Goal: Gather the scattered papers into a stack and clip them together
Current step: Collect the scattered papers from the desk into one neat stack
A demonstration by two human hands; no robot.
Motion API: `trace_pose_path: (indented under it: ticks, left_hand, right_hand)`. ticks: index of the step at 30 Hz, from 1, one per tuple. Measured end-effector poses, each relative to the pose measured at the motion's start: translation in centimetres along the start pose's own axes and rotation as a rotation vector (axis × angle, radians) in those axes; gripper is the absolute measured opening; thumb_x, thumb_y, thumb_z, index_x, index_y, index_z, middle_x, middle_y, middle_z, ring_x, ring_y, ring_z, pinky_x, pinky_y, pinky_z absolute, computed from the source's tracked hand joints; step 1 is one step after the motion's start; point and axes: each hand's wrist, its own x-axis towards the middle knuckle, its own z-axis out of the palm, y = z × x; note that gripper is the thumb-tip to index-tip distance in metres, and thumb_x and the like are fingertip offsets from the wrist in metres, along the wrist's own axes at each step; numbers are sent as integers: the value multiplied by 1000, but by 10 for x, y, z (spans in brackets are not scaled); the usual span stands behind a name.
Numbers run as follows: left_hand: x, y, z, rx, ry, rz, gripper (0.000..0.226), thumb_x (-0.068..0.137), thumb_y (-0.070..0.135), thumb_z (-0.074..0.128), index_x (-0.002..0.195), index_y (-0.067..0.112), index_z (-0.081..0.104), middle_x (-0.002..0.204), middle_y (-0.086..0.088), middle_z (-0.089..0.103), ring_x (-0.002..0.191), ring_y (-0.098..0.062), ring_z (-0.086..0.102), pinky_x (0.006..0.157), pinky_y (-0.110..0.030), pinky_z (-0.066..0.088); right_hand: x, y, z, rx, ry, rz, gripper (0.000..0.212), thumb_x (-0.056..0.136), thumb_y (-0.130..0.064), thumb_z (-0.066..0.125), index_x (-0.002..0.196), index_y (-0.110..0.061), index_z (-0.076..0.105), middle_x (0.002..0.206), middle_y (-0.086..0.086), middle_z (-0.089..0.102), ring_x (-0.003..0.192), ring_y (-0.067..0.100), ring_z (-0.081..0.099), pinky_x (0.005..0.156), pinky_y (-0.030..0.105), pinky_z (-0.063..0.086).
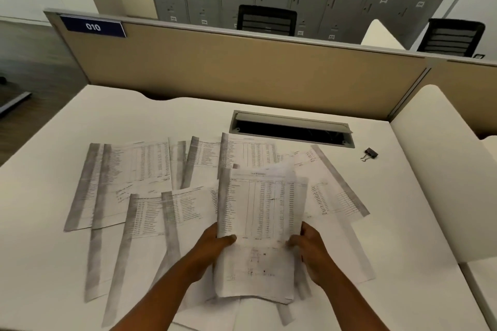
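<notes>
Several printed sheets with tables lie scattered and overlapping on the white desk [403,223], one group at the left [118,183] and more at the right [333,196]. I hold a small bundle of sheets [261,223] lifted above the desk in the middle. My left hand [215,244] grips its left edge and my right hand [309,247] grips its right edge. A black binder clip [370,154] lies alone on the desk at the far right, well away from both hands.
An open cable slot [291,130] is set into the desk behind the papers. A tan partition [242,70] with a "010" label closes the far edge. Office chairs and grey lockers stand beyond it. A white panel [441,169] bounds the desk's right side.
</notes>
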Motion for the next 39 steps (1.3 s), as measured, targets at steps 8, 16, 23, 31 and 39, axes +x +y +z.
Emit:
trace_pose_path:
  ticks: [8,16,23,31,39]
  left_hand:
    - [3,2,11,146,167,154,66,90,17,65,137,35,23,126,6,55,108,-11,59,84,-24,51]
    - [-31,63,20,186,338,672,30,95,25,58,122,28,46,115,21,59,105,3,59,84,-19,54]
    - [-37,75,18,133,355,799,25,94,28,46,119,30,42,107,27,57,107,-3,59,85,-14,49]
    - [-31,57,11,152,415,686,27,95,28,54,114,41,40,108,30,53,103,14,54,82,-12,52]
    - [-29,37,20,234,405,655,33,93,22,59,119,33,42,116,31,50,109,15,52,89,-6,45]
  right_hand:
    - [-5,-5,11,9,122,-84,46,89,-8,76,129,-24,61,128,-1,69,108,24,71,89,47,61]
    - [-42,-70,19,48,197,-528,56,82,-22,81,131,-23,56,121,-2,67,104,13,70,77,29,63]
    - [-44,-72,40,13,237,-591,77,69,-41,85,138,-26,52,127,-1,65,120,21,62,96,47,59]
    - [-36,-53,48,50,201,-577,48,77,-14,88,114,-27,60,109,-3,69,106,17,67,81,30,62]
    - [-28,-42,34,83,226,-482,33,85,-3,78,113,-17,67,100,3,75,94,21,74,80,36,64]
